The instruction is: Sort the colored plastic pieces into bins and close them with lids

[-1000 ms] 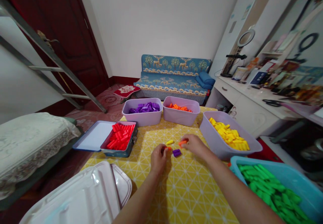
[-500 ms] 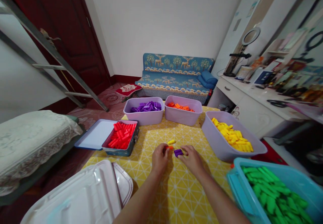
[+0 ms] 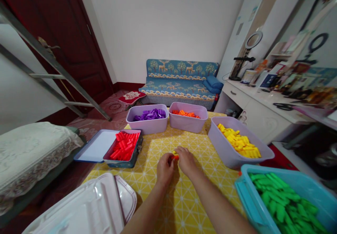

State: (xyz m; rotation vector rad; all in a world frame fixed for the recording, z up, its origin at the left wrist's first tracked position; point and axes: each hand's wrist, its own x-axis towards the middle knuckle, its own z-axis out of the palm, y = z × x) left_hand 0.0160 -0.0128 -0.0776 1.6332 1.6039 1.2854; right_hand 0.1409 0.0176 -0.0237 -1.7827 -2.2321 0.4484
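Observation:
My left hand is closed, pinching a small orange plastic piece between thumb and fingers just above the table. Right beside it, my right hand reaches in from the other side, its bent fingertips on a small yellow plastic piece. Most of the yellow piece is covered by the fingers. No purple piece shows between the hands; the right hand covers that spot.
Around the yellow-patterned table stand a tin of red pieces, lilac tubs of purple, orange and yellow pieces, and a blue tub of green pieces. White lids lie front left.
My right hand has moved left and forward, from beside the purple piece to the yellow one. My left hand still holds the orange piece. The purple piece has gone from sight.

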